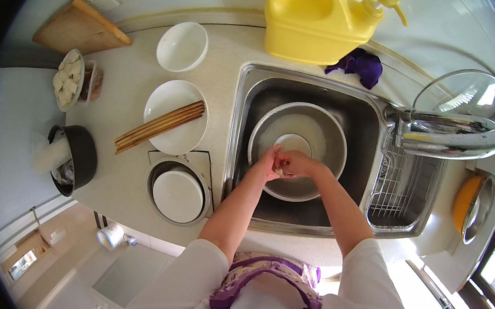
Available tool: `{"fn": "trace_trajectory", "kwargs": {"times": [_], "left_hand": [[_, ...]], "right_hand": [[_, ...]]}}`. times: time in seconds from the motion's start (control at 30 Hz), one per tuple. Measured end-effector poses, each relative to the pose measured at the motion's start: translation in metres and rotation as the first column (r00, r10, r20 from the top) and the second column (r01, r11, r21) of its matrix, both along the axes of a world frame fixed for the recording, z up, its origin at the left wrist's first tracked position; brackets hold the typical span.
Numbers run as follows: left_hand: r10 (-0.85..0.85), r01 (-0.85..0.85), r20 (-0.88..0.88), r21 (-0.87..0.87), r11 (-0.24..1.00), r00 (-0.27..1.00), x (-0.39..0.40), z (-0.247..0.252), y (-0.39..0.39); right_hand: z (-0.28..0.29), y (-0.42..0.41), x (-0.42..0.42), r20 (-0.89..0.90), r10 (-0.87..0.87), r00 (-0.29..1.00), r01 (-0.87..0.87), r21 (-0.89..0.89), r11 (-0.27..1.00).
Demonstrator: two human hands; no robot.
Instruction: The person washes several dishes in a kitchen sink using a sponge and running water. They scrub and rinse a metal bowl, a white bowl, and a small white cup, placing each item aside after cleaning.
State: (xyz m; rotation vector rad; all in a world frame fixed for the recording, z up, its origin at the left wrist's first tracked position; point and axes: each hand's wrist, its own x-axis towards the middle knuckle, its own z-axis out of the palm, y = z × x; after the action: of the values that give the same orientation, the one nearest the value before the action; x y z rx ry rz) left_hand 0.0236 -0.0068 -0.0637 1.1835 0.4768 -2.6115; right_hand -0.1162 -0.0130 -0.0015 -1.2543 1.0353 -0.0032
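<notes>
My left hand (269,162) and my right hand (297,164) meet over the near side of a round metal basin (293,195) in the sink. Between their fingers shows a bit of something small and pale (279,172); most of it is hidden, so its kind is unclear. My right fingers are curled, and the left hand presses against them. Cloudy liquid (323,133) lies in the basin, with a pale round dish (294,140) at the bottom, partly behind my hands.
Left of the steel sink (294,227) stand a white bowl (182,46), a white plate (162,99) bearing several wooden chopsticks (161,126), and a pot (150,207) with a white dish (177,196). A yellow jug (316,29) stands behind; the faucet (450,138) reaches over the right side.
</notes>
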Motion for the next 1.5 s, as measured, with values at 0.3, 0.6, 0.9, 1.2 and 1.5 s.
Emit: {"fn": "trace_trajectory", "kwargs": {"times": [0.3,0.6,0.9,1.2,1.5], "left_hand": [[0.473,0.829,0.811,-0.499,0.253,0.345,-0.020,0.032,-0.015],[0.652,0.929,0.702,-0.371,-0.009,0.287,-0.022,0.056,-0.020],[0.164,0.069,0.589,-0.352,0.933,0.792,-0.024,-0.012,0.009],[0.077,0.015,-0.183,0.454,0.891,0.980,-0.023,0.009,0.008],[0.288,-0.190,-0.178,0.427,0.884,0.941,-0.019,0.033,0.022]], "right_hand": [[0.002,0.046,-0.033,-0.584,-0.032,0.811,-0.228,-0.365,0.903],[-0.061,0.076,0.007,-0.789,-0.354,0.502,-0.121,-0.469,0.875],[-0.011,0.047,0.003,0.061,-0.809,0.585,0.681,-0.578,0.449],[-0.013,-0.012,-0.022,-0.020,-0.843,0.538,0.576,-0.722,0.384],[0.035,0.019,0.010,0.151,-0.846,0.511,0.735,-0.588,0.339]]}}
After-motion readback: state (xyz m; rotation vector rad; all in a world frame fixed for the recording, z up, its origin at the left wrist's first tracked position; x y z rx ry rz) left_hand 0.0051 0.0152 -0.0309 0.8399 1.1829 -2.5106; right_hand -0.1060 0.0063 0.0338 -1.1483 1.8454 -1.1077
